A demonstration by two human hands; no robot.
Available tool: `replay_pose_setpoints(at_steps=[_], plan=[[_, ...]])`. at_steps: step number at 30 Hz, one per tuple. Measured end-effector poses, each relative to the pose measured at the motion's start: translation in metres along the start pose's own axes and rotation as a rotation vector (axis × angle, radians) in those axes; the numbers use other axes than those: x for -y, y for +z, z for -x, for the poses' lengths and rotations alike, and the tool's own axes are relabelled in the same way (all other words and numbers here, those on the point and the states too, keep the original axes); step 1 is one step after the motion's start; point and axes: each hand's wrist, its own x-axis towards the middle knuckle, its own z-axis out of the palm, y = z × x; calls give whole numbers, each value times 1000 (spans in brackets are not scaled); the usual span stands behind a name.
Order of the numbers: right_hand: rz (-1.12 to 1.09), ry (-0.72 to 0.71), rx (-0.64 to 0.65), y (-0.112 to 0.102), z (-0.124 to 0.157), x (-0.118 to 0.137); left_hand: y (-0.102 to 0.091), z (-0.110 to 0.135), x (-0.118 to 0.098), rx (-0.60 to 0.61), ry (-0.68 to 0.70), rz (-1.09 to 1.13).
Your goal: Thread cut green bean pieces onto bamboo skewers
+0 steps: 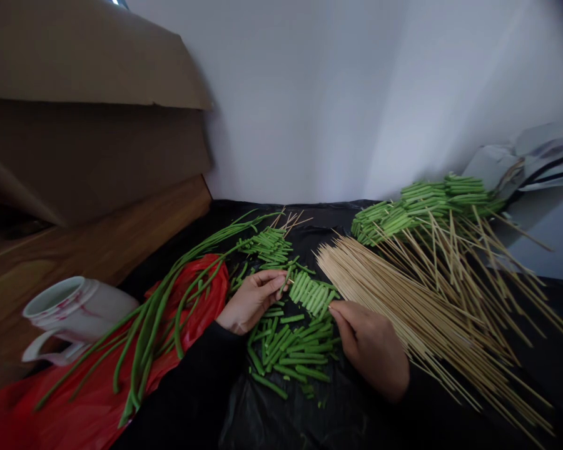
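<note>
My left hand [254, 299] is curled, its fingertips pinching a short green bean piece [288, 275] at the end of a bamboo skewer. A row of bean pieces threaded on the skewer [312, 295] lies between my two hands. At the other end of that row my right hand [368, 345] is closed around the skewer. Below both hands lies a loose pile of cut bean pieces [288, 350] on black plastic sheeting [281, 419].
A big heap of bare bamboo skewers [417, 300] fans out to the right. Finished bean skewers [426, 203] are stacked behind it. Long uncut beans [154, 319] lie on a red plastic bag [194, 312] at the left, beside a white mug [70, 309]. Cardboard boxes [89, 112] stand at the back left.
</note>
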Motion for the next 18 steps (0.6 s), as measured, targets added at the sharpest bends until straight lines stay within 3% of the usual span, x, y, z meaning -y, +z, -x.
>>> replay_pose_setpoints(at_steps=[18], plan=[[27,-5,12,3,4,0,0,0,5,19,16,-120]])
